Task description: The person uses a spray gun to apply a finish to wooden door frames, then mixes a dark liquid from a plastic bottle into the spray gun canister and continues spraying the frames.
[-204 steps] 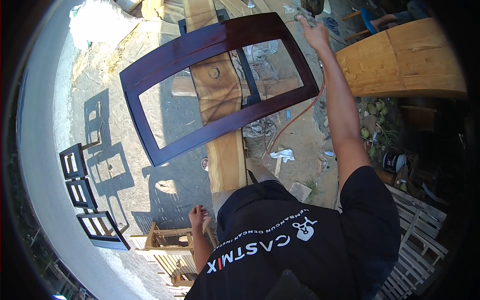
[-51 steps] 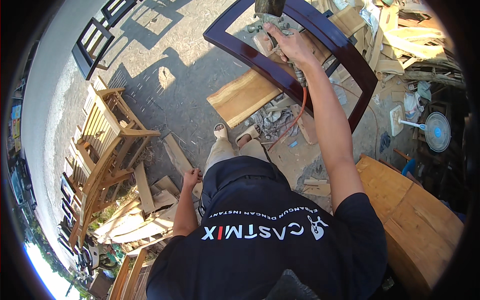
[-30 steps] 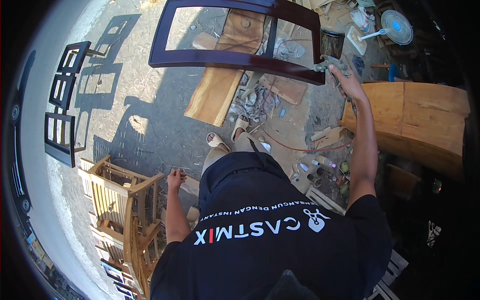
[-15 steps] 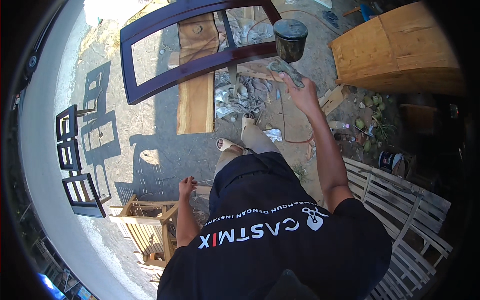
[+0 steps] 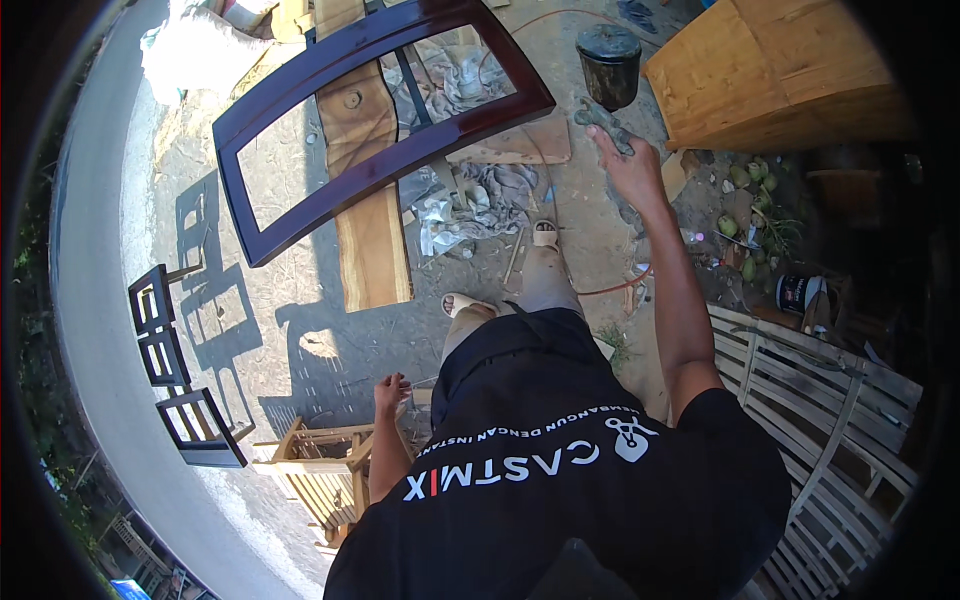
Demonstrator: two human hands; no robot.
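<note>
My right hand [image 5: 638, 172] is stretched forward and closed around the grip of a paint spray gun [image 5: 604, 120]. On the gun sits a dark, stained cup [image 5: 610, 78] with a lid. Left of the gun, a glossy dark reddish-brown curved wooden frame [image 5: 330, 210] is raised above the ground on a stand, with a gap between gun and frame. My left hand [image 5: 392, 390] hangs low beside my hip, its fingers curled. A thin pale line shows beside it; whether the fingers hold anything is hidden.
A wood plank [image 5: 375, 255] and crumpled sheets [image 5: 480, 205] lie below the frame. An orange hose [image 5: 620, 287] curves near my feet. Small dark frames [image 5: 200, 428] stand at left, a slatted wooden piece [image 5: 320, 480] nearer. A wooden cabinet [image 5: 770, 75] and slatted bench [image 5: 800, 400] flank the right.
The view has shifted, and one foot has stepped forward. The spray gun has moved right of the frame's end, which it overlapped before. My left hand stays low at my side.
</note>
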